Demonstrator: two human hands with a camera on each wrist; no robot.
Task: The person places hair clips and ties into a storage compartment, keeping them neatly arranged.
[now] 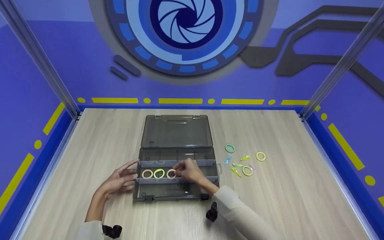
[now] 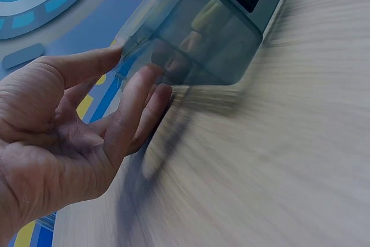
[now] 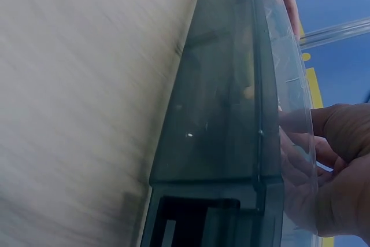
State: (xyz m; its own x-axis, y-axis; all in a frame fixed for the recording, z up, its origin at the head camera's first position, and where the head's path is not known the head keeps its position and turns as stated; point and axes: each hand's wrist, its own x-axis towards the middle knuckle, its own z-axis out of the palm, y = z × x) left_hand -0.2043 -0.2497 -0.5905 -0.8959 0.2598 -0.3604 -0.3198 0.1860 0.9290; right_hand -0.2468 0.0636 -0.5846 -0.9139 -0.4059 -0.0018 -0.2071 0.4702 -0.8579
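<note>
A smoky see-through divided box (image 1: 177, 196) lies on the table with its lid (image 1: 177, 131) opened back. In its middle row are a peach hair tie (image 1: 147, 174), a yellow-green hair tie (image 1: 159, 173) and a pale pink hair tie (image 1: 171, 174). My right hand (image 1: 189, 170) reaches into that row and pinches the right edge of the pink one. In the right wrist view, its fingertips are partly hidden behind the clear divider (image 3: 289, 73). My left hand (image 2: 87, 125) rests thumb and fingertips at the box's left end, its fingers loosely spread.
Right of the box lie a green hair tie (image 1: 230, 148), a yellow hair tie (image 1: 260, 156) and another yellow one (image 1: 247, 171). Among them are several snap hair clips, including a blue clip (image 1: 228, 160) and a yellow clip (image 1: 236, 172). Blue-purple panels surround the wooden table (image 1: 112, 133).
</note>
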